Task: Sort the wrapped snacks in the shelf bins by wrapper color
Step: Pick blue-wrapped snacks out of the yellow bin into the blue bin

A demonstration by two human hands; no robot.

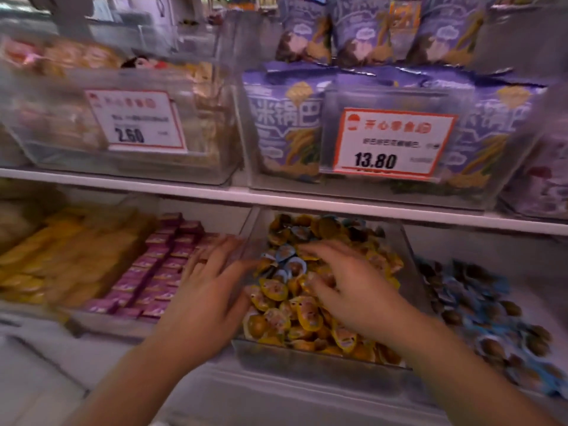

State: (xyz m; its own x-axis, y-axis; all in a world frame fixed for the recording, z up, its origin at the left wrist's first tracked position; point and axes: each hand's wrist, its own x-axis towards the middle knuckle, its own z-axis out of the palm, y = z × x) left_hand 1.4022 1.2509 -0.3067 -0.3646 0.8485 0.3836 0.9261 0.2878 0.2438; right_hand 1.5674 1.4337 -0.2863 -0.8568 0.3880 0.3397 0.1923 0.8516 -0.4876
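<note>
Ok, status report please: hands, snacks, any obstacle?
Both hands open, left hand, right hand in middle bin. Blue-wrapped snacks among yellow-wrapped snacks. Nothing blocking.

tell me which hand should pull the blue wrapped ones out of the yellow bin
Right, probably. The right hand hovers beside the blue-wrapped snacks and nearer the blue bin; the left hand sits at the bin's left edge.

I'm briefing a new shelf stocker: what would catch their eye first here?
Two hands, the left hand and right hand, reach into the middle lower bin of yellow-wrapped snacks, where a few blue-wrapped snacks sit mixed in. Above it, a price tag reads 13.80.
</note>
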